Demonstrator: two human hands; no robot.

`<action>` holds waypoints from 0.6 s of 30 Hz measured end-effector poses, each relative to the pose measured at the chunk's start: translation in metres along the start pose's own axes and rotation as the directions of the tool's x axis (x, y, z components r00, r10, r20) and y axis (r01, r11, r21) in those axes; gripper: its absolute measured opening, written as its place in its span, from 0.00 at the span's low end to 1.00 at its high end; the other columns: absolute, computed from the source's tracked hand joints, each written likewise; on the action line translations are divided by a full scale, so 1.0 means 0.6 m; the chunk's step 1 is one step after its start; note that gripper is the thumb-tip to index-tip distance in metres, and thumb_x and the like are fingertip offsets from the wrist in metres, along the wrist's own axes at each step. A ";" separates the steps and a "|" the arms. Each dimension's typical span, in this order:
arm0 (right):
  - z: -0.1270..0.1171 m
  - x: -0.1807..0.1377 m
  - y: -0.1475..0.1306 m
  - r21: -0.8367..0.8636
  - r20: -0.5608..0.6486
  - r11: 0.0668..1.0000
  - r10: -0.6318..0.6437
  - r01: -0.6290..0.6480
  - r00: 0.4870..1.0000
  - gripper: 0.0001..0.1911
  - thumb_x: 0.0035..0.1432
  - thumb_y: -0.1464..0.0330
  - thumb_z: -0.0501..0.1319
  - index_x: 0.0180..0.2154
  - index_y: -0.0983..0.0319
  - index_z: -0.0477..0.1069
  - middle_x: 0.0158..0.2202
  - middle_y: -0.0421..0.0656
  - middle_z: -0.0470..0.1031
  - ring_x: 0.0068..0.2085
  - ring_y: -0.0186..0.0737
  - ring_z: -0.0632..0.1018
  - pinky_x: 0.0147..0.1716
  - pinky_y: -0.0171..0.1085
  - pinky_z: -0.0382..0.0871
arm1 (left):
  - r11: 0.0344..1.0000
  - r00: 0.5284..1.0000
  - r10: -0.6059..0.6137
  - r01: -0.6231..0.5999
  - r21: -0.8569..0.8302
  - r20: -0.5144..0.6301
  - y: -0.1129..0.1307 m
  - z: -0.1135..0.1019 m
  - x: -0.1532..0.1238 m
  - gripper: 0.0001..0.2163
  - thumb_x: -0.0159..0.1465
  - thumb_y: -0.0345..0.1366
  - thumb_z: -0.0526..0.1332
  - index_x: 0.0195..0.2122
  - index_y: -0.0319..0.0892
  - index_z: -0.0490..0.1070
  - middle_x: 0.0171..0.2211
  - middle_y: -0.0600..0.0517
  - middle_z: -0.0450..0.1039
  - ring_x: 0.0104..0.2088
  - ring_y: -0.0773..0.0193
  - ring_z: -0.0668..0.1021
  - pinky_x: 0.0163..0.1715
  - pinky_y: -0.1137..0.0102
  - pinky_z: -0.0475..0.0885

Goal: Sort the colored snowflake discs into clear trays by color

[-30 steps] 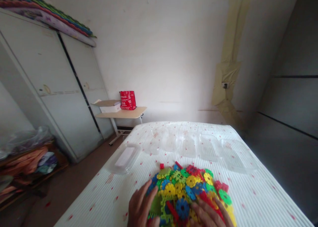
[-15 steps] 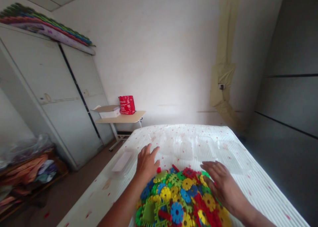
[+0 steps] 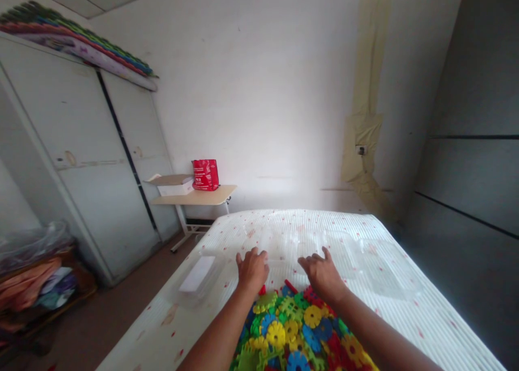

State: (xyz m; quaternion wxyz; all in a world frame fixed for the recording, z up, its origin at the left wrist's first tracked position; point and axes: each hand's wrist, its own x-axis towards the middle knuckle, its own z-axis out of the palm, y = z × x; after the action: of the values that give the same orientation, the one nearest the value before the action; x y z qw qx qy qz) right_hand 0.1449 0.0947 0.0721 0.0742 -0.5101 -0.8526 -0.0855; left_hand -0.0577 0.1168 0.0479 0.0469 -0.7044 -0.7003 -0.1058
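Note:
A heap of colourful plastic toy pieces, toothed discs and squares in red, yellow, green and blue, lies at the near end of the table. Just beyond it, both hands are at a clear plastic box, whose outline is faint against the cloth. My left hand has its fingers curled in at the box's left side. Opposite, my right hand is closed at the right side, with the little finger sticking out. The fingertips are partly hidden, and the forearms pass over the heap's sides.
More clear boxes stand at the table's right, and one clear box with a white card at the left. The table has a white spotted cloth. Behind are a small table with a red bag and a cabinet.
Both hands have moved inward and forward from the sides of the heap to the clear box. Their spread fingers have curled in. The camera view has tilted up slightly.

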 end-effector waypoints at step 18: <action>0.003 -0.059 0.056 -0.003 -0.143 0.984 0.175 -0.178 0.974 0.18 0.58 0.79 0.48 0.43 0.61 0.70 0.41 0.46 0.76 0.45 0.43 0.72 0.54 0.50 0.48 | 0.990 0.992 0.119 -0.122 -0.065 -0.050 -0.024 -0.009 -0.044 0.22 0.55 0.32 0.55 0.52 0.51 0.66 0.51 0.47 0.69 0.52 0.53 0.69 0.56 0.44 0.43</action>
State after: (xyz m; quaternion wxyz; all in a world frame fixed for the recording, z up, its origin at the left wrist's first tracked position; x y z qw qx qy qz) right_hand 0.1912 0.0804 0.0652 0.1380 -0.5770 -0.7958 -0.1212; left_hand -0.0723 0.0902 0.0466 0.0456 -0.7441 -0.6510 -0.1428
